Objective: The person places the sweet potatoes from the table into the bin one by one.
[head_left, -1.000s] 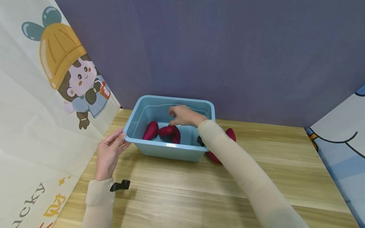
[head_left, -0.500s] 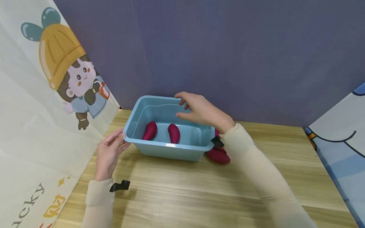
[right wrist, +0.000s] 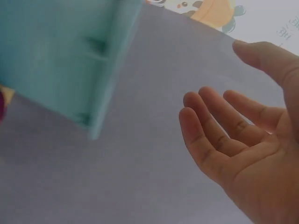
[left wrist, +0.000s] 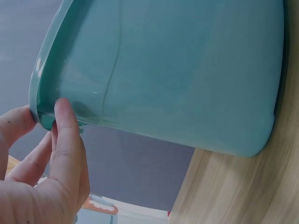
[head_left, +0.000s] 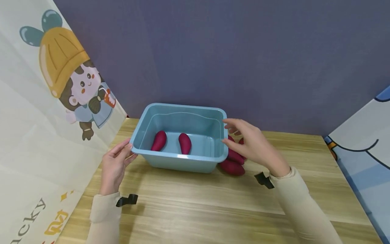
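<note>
A light blue plastic bin [head_left: 182, 156] stands on the table with two purple-red sweet potatoes, one at the left [head_left: 159, 141] and one near the middle [head_left: 185, 143]. At the bin's left front corner my left hand [head_left: 113, 169] pinches the rim; the left wrist view shows thumb and fingers on either side of it [left wrist: 35, 88]. My right hand [head_left: 253, 144] hovers by the right rim, fingers spread and slightly bent, holding nothing. In the right wrist view the hand [right wrist: 247, 144] is apart from the bin wall. Several more sweet potatoes [head_left: 232, 167] lie right of the bin, partly hidden.
The wooden table [head_left: 189, 203] runs back to a dark blue-grey partition [head_left: 213, 61] close behind the bin. A printed white curtain [head_left: 30, 135] borders the left side, and another printed panel [head_left: 365, 145] stands at the right.
My right hand has moved from above the bin's inside to its right rim. The sweet potato shape beneath it has settled into one lying near the middle. The left hand stays put.
</note>
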`<state>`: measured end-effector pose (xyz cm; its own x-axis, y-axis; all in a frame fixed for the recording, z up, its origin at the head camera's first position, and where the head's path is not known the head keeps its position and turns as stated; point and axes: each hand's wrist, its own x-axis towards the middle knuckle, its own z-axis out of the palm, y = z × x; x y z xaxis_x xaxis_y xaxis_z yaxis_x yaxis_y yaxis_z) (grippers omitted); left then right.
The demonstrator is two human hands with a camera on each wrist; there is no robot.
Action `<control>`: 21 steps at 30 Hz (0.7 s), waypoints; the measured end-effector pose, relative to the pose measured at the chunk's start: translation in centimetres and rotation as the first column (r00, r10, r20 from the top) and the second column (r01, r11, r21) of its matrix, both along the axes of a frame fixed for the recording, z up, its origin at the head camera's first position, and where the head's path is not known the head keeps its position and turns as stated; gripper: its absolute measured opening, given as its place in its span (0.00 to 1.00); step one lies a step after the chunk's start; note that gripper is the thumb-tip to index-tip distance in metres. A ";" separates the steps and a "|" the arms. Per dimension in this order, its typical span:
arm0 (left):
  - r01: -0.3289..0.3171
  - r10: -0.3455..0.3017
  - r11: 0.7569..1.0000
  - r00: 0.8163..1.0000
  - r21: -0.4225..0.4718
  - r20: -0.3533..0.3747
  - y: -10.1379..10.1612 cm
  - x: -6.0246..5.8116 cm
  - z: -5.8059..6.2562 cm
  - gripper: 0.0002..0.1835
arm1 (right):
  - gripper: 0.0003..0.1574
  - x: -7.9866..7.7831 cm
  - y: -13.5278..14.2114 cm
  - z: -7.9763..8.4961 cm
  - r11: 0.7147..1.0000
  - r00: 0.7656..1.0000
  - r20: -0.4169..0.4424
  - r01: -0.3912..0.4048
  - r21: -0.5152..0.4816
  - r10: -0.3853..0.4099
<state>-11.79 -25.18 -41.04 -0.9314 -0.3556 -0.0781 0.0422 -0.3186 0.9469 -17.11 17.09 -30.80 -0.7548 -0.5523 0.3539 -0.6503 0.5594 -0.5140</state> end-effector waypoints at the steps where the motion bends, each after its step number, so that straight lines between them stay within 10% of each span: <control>1: 0.001 -0.001 1.000 1.000 0.004 -0.001 0.0 0.0 0.0 0.23 | 0.35 0.3 0.4 -0.5 1.000 1.000 0.001 0.017 -0.006 -0.017; 13: -0.002 0.001 1.000 1.000 0.012 0.025 -0.5 0.3 0.0 0.23 | 0.30 2.9 4.4 -7.9 0.989 0.993 0.034 0.120 -0.085 -0.117; 21: 0.006 -0.006 1.000 1.000 0.015 0.002 -0.8 0.4 0.0 0.22 | 0.25 3.7 5.8 -13.5 0.974 0.959 0.249 0.175 -0.145 -0.136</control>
<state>-11.36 -25.94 -41.03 -0.9333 -0.3486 -0.0858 0.0379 -0.3333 0.9421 -13.44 22.92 -44.26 -0.8996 -0.3708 0.2309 -0.4110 0.5394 -0.7349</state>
